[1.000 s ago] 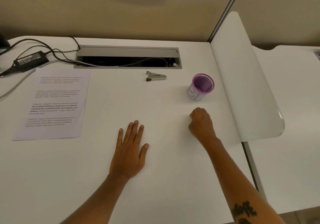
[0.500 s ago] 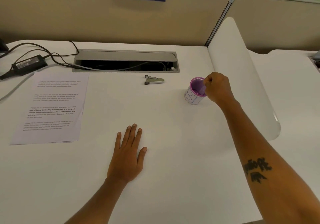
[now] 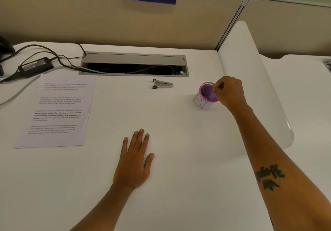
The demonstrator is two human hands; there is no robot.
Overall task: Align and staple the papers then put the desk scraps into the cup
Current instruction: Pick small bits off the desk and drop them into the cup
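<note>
A purple mesh cup with a white label stands on the white desk, right of centre. My right hand hovers at its right rim, thumb and forefinger pinched together over the opening; I see nothing between them. A pale scrap lies inside the cup just below the fingertips. My left hand rests flat on the desk, fingers spread, holding nothing. The printed papers lie stacked at the left. A small grey stapler sits behind the middle of the desk.
An open cable tray runs along the back of the desk. A black power adapter with cables lies at the back left. A white curved divider stands right of the cup. Beige partition panels close the back.
My right hand rose from the desk near the front and moved back to the cup's rim, where it now stays pinched. The left hand has not moved.
</note>
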